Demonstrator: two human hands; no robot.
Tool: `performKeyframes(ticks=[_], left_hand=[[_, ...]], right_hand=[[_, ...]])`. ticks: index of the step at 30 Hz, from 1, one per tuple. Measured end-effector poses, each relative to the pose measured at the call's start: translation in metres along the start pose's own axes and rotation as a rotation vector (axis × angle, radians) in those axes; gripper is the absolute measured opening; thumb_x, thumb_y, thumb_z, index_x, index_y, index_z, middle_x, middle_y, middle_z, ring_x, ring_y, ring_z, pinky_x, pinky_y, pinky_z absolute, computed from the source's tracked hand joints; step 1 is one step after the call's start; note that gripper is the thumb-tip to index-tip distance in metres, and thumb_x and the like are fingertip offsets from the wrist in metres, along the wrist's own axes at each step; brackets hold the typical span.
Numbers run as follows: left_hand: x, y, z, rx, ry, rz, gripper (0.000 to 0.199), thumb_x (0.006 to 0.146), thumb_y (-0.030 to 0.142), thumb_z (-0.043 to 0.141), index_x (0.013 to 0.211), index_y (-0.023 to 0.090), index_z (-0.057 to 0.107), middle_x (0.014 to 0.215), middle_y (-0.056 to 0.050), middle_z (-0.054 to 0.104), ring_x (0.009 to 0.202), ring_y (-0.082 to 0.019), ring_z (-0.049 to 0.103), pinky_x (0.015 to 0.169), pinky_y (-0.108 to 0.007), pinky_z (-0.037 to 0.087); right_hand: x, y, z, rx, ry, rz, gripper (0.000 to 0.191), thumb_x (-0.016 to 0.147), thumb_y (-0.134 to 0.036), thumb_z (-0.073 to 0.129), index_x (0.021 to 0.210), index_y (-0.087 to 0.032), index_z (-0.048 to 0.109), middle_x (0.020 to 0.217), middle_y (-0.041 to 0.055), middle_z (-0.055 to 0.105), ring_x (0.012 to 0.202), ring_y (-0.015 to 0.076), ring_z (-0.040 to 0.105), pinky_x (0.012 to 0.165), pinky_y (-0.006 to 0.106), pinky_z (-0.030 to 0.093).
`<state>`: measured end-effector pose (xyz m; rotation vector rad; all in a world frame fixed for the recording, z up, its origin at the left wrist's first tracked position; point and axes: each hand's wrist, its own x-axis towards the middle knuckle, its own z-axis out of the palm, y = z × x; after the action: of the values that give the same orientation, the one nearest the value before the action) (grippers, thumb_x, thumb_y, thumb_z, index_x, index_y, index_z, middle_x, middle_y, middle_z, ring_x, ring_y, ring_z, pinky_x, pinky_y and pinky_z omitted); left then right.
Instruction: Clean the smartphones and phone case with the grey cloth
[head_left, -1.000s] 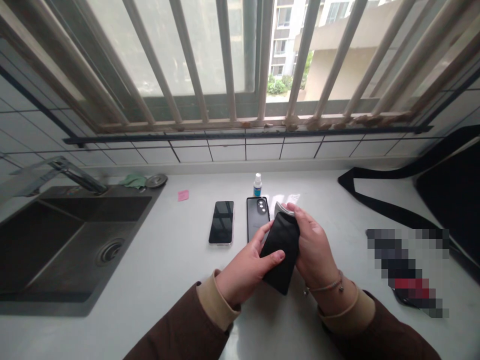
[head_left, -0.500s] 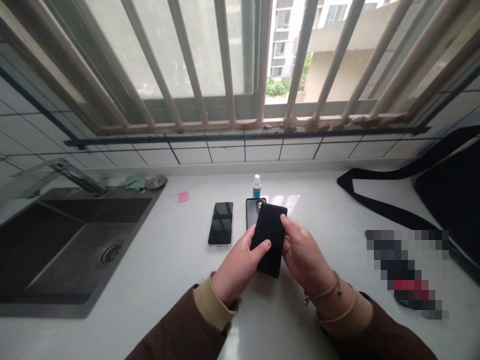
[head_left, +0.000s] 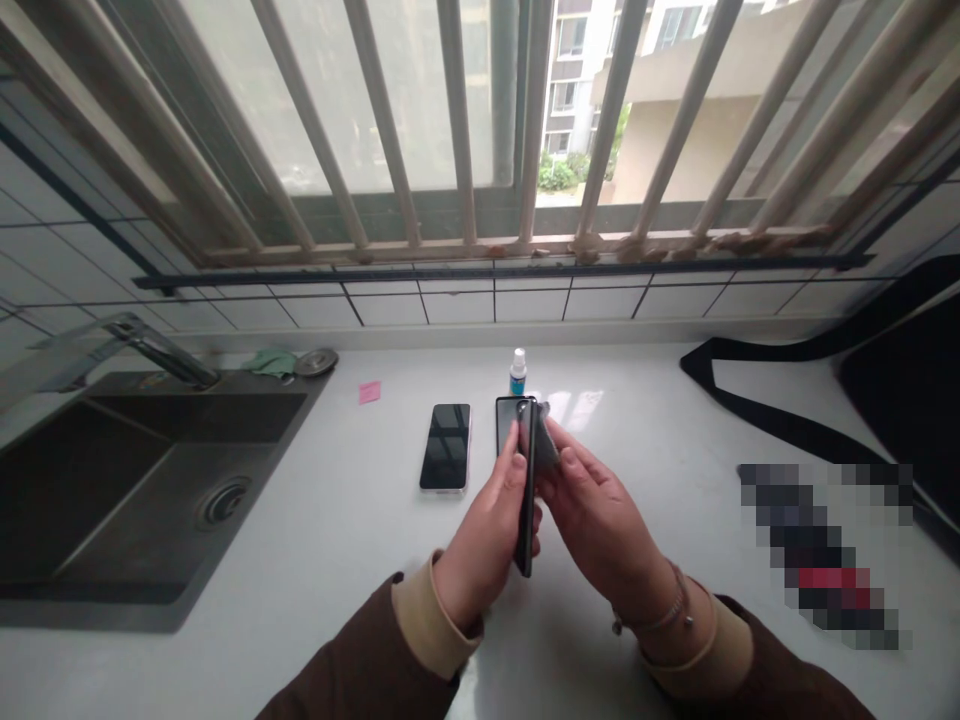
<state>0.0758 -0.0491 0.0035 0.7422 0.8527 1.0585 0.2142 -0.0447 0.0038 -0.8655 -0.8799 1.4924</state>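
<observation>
My left hand (head_left: 487, 520) is closed around a dark phone (head_left: 527, 520), which is tilted up so that its narrow edge faces me. A small grey cloth (head_left: 547, 447) is pinched in my right hand (head_left: 600, 505) against the phone's right-hand side. Just behind them, a black-rimmed phone or phone case (head_left: 507, 415) lies on the counter, partly covered by my hands and the held phone. To the left lies another phone (head_left: 446, 447), dark screen up. A small white and blue bottle (head_left: 517, 372) stands upright at the back.
On the white counter (head_left: 330, 560), a pink paper square (head_left: 370, 391) lies left of the bottle. A sink (head_left: 169, 500) with a faucet (head_left: 165, 350) fills the left side, a green cloth (head_left: 271, 363) at its back edge. A black strap (head_left: 757, 400) and a blurred-out object (head_left: 825, 555) lie at right.
The held phone has turned from showing its broad dark face to standing on edge. My right hand has come off its right edge, and the grey cloth now shows there.
</observation>
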Motion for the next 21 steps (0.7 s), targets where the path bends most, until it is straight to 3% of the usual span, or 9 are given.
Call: performKeyframes(ticks=[2, 4, 7, 10, 13, 15, 17, 21], left_hand=[[-0.002, 0.002, 0.001, -0.1, -0.038, -0.116, 0.065, 0.097, 0.068, 0.061, 0.148, 0.028, 0.057, 0.086, -0.001, 0.062, 0.063, -0.012, 0.058, 0.044, -0.018, 0.043], [-0.004, 0.006, 0.002, -0.157, -0.054, -0.151, 0.06, 0.094, 0.07, 0.063, 0.129, 0.021, 0.065, 0.077, 0.001, 0.056, 0.056, -0.01, 0.05, 0.04, -0.016, 0.037], [-0.006, 0.013, 0.001, -0.227, -0.09, -0.206, 0.048, 0.097, 0.061, 0.066, 0.113, 0.016, 0.069, 0.079, -0.003, 0.061, 0.064, -0.014, 0.058, 0.043, -0.018, 0.047], [-0.007, 0.02, 0.002, -0.247, -0.16, -0.312, 0.049, 0.103, 0.059, 0.054, 0.114, 0.014, 0.07, 0.08, -0.007, 0.067, 0.063, -0.016, 0.065, 0.048, -0.023, 0.056], [-0.007, 0.024, 0.005, -0.267, -0.151, -0.341, 0.051, 0.108, 0.053, 0.044, 0.117, 0.01, 0.071, 0.084, -0.01, 0.071, 0.065, -0.017, 0.069, 0.058, -0.026, 0.061], [-0.005, 0.024, 0.006, -0.282, -0.091, -0.324, 0.052, 0.11, 0.05, 0.042, 0.118, 0.008, 0.072, 0.088, -0.013, 0.073, 0.073, -0.019, 0.073, 0.065, -0.029, 0.063], [-0.003, 0.024, 0.007, -0.283, -0.036, -0.322, 0.053, 0.109, 0.051, 0.042, 0.118, 0.007, 0.072, 0.088, -0.015, 0.076, 0.076, -0.021, 0.075, 0.069, -0.03, 0.063], [0.002, 0.021, 0.005, -0.271, 0.026, -0.27, 0.054, 0.108, 0.052, 0.046, 0.116, 0.007, 0.075, 0.095, -0.017, 0.08, 0.076, -0.021, 0.076, 0.069, -0.029, 0.061]], right_hand=[[-0.003, 0.001, -0.003, -0.246, -0.037, -0.121, 0.051, 0.103, -0.048, 0.064, 0.153, -0.036, 0.06, 0.159, 0.0027, 0.058, 0.151, 0.0285, 0.05, 0.13, 0.055, 0.035], [-0.004, 0.002, -0.006, -0.468, -0.076, -0.251, 0.052, 0.106, -0.04, 0.06, 0.157, -0.036, 0.053, 0.168, -0.0005, 0.046, 0.159, 0.0271, 0.038, 0.134, 0.053, 0.025], [-0.001, 0.004, -0.009, -0.654, -0.056, -0.417, 0.052, 0.109, -0.033, 0.054, 0.16, -0.034, 0.049, 0.17, -0.0016, 0.04, 0.161, 0.0272, 0.033, 0.135, 0.055, 0.024], [0.004, 0.003, -0.013, -0.768, 0.037, -0.477, 0.05, 0.108, -0.034, 0.054, 0.158, -0.031, 0.054, 0.165, 0.0022, 0.05, 0.153, 0.0302, 0.047, 0.129, 0.057, 0.037], [0.008, -0.001, -0.016, -0.776, 0.137, -0.342, 0.048, 0.106, -0.043, 0.057, 0.152, -0.027, 0.063, 0.148, 0.0087, 0.068, 0.115, 0.0308, 0.076, 0.098, 0.05, 0.064], [0.01, -0.004, -0.016, -0.725, 0.182, -0.206, 0.05, 0.104, -0.049, 0.059, 0.147, -0.024, 0.067, 0.127, 0.0107, 0.079, 0.086, 0.0267, 0.079, 0.075, 0.043, 0.066], [0.012, -0.007, -0.016, -0.644, 0.2, -0.114, 0.052, 0.101, -0.052, 0.063, 0.142, -0.021, 0.07, 0.114, 0.0101, 0.082, 0.082, 0.0254, 0.077, 0.073, 0.04, 0.064], [0.017, -0.006, -0.015, -0.362, 0.144, -0.019, 0.05, 0.096, -0.051, 0.071, 0.135, -0.018, 0.074, 0.116, 0.0102, 0.08, 0.097, 0.0246, 0.074, 0.085, 0.039, 0.06]])
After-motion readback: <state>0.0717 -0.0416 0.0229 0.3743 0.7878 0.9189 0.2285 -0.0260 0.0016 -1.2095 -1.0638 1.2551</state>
